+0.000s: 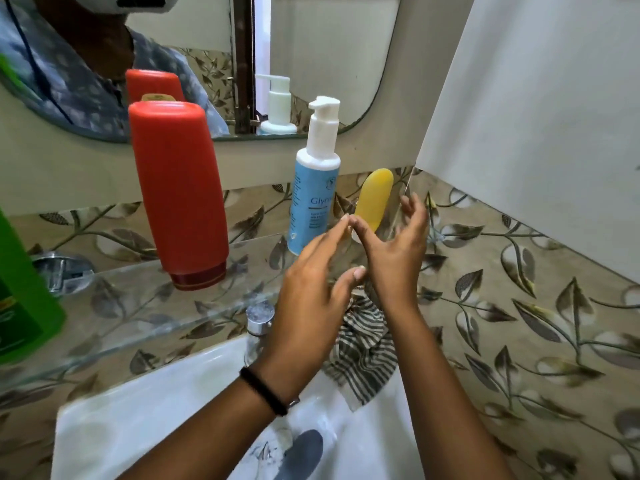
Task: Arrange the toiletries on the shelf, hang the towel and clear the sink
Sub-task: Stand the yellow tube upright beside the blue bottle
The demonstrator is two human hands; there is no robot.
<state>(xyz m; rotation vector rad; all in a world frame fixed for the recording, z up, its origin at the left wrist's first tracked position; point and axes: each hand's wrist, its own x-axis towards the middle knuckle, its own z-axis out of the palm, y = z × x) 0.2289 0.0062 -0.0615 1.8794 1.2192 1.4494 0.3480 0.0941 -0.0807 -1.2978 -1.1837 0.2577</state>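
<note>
On the glass shelf stand a green bottle at the far left, a red bottle upside down on its cap, and a blue pump bottle. At the shelf's right end a yellow oblong piece leans tilted inside what looks like a clear holder. My left hand and right hand cup that holder from either side, fingertips meeting at the yellow piece's lower end. A striped towel lies bunched on the white sink's back right rim, under my wrists.
A chrome tap rises behind the basin, just left of my left wrist. A dark patch lies in the basin. A mirror hangs above the shelf. A chrome shelf bracket sits left. A white wall closes in on the right.
</note>
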